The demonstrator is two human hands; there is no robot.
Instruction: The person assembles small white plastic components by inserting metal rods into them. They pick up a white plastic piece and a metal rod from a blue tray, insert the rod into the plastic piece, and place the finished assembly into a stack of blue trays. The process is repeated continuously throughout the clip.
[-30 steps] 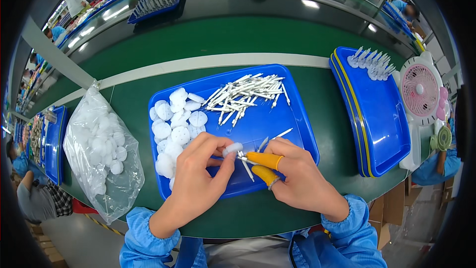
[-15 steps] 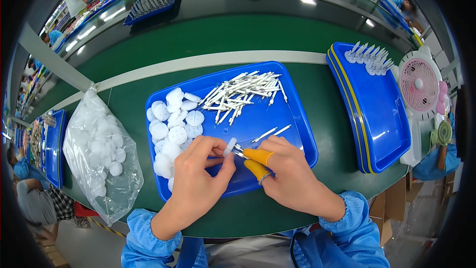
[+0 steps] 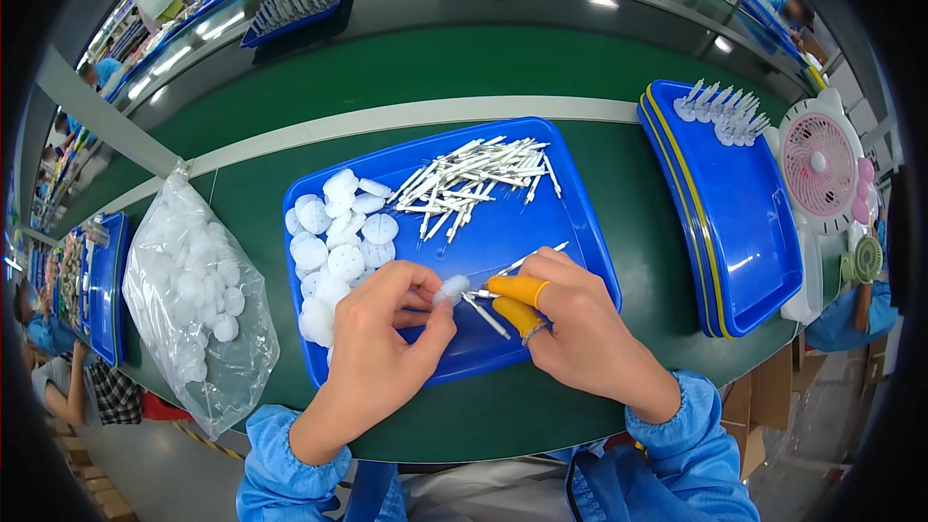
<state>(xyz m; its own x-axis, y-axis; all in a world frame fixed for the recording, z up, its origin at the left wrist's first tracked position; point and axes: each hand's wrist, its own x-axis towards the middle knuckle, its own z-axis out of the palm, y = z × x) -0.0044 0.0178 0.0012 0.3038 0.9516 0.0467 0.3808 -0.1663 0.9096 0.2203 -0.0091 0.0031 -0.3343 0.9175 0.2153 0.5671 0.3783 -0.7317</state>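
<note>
My left hand (image 3: 387, 324) pinches a small white plastic disc (image 3: 451, 289) over the front of the blue tray (image 3: 464, 369). One thin white rod (image 3: 488, 318) slants from the disc toward the lower right. My right hand (image 3: 570, 324), with yellow finger cots on thumb and forefinger, is closed just right of the disc. Between those fingertips is the end of another slender white rod (image 3: 481, 294), partly hidden. Left of my hands, white discs (image 3: 333, 232) are heaped in the tray. A pile of thin white rods (image 3: 474, 184) lies at its back.
A clear plastic bag of white discs (image 3: 198, 280) lies at the left. Stacked blue trays (image 3: 749, 261) stand at the right, with several upright rod-and-disc pieces (image 3: 723, 114) at the back. Beside them is a pink and white fan (image 3: 817, 164). A pale ledge (image 3: 416, 114) runs behind the work tray.
My right hand has shifted slightly right and down, away from the disc. A rod now shows slanting from the disc. My left hand has hardly moved and still pinches the disc.
</note>
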